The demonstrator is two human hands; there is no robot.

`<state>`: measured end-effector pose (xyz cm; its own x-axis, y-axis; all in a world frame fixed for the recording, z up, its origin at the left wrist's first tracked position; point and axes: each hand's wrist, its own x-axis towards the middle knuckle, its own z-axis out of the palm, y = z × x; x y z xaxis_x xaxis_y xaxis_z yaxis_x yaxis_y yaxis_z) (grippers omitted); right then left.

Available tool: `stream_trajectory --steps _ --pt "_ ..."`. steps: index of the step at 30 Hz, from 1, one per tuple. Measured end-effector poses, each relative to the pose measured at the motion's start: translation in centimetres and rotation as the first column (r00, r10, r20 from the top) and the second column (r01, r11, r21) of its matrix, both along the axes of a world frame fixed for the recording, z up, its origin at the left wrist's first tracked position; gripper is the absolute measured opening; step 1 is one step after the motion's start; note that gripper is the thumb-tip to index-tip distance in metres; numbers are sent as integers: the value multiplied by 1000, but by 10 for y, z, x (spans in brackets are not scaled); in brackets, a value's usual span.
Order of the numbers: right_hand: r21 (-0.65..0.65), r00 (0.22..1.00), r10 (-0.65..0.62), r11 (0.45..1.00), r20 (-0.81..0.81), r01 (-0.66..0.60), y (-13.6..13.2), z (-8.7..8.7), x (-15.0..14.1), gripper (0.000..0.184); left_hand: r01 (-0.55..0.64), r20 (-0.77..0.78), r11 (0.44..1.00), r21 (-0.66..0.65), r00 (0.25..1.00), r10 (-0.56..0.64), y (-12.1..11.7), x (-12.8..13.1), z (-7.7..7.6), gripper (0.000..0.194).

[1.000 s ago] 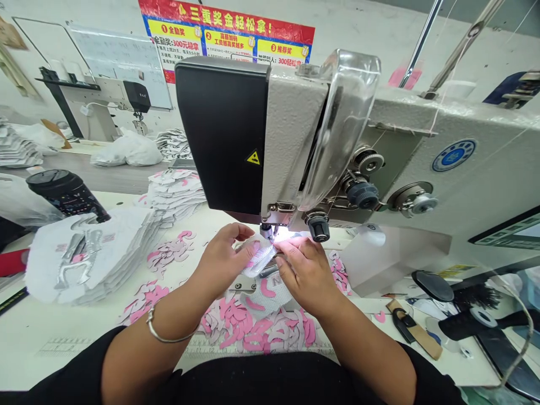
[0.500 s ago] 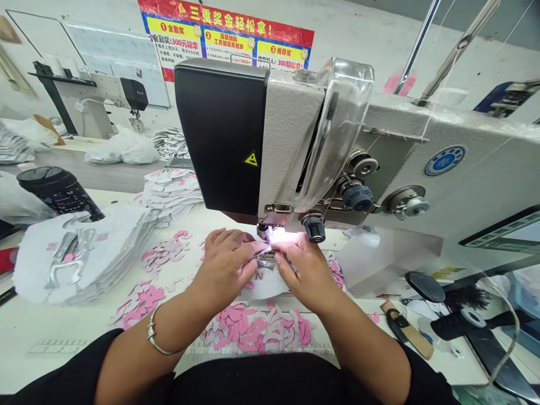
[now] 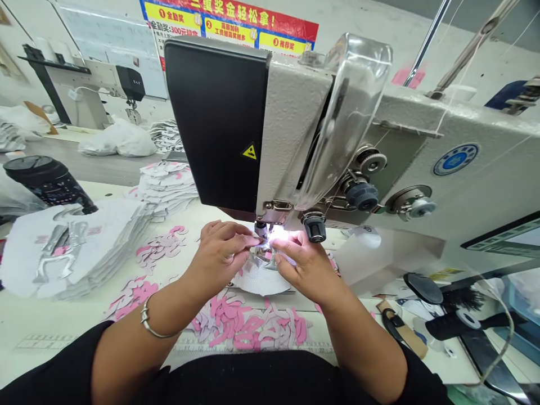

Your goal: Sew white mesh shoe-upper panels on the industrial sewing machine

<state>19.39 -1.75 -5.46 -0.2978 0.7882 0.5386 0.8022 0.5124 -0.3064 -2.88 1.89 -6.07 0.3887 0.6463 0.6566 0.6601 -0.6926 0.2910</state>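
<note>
A white mesh piece with silver trim, which looks like a shoe upper (image 3: pixel 262 281), lies under the lit needle area of a sewing machine (image 3: pixel 295 129). On its left, my left hand (image 3: pixel 223 247) is closed, thumb and fingertips pinched at the silver trim beside the presser foot (image 3: pixel 261 229). My right hand (image 3: pixel 304 261) is on the other side, with its thumb and fingers bent onto the trim's right edge. A small pink patch (image 3: pixel 268 255) shows between the hands. The fingertips partly hide the stitching spot.
Loose pink and pale cut-outs (image 3: pixel 253 326) lie in front of the machine, with more piles left. A stack of white pieces (image 3: pixel 105 253) stands left beside a black bottle (image 3: pixel 50 183). At right are a thread cone (image 3: pixel 451 325) and a brush (image 3: pixel 464 295).
The white piece has turned under the presser foot: the dark lettering near my left thumb is out of sight and a pink patch shows. My left fingers have shifted slightly. The camera view has tilted a little.
</note>
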Motion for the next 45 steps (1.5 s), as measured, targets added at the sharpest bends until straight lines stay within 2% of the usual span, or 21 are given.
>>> stream_trajectory --steps 9,17,23,27,31,34,38,45 --pt "96 999 -41 995 -26 43 -6 -12 -11 34 -25 111 999 -38 993 29 15 2 -10 22" --pt "249 995 10 969 -101 15 -7 -32 -14 37 -32 175 990 -141 983 56 18 5 -20 19" --pt "308 984 57 951 -168 -3 -7 -38 -16 34 2 262 1000 -23 965 4 5 5 -24 23" --pt "307 981 81 951 -178 -23 -7 -37 -17 32 28 210 999 42 977 -36 -4 2 -30 24" --pt "313 981 92 949 -170 -34 -7 -36 -16 34 61 151 997 44 986 -67 -5 -1 -31 23" --pt "313 982 99 949 -162 -44 -7 -37 -14 35 87 75 996 -11 993 -86 -4 -3 -26 25" --pt "301 981 99 953 -164 -46 -6 -37 -13 36 63 -28 992 -105 997 -67 -4 -4 -15 29" --pt "283 978 111 958 -177 -57 -5 -35 -12 36 36 -97 987 -159 994 -52 -5 -8 -4 29"
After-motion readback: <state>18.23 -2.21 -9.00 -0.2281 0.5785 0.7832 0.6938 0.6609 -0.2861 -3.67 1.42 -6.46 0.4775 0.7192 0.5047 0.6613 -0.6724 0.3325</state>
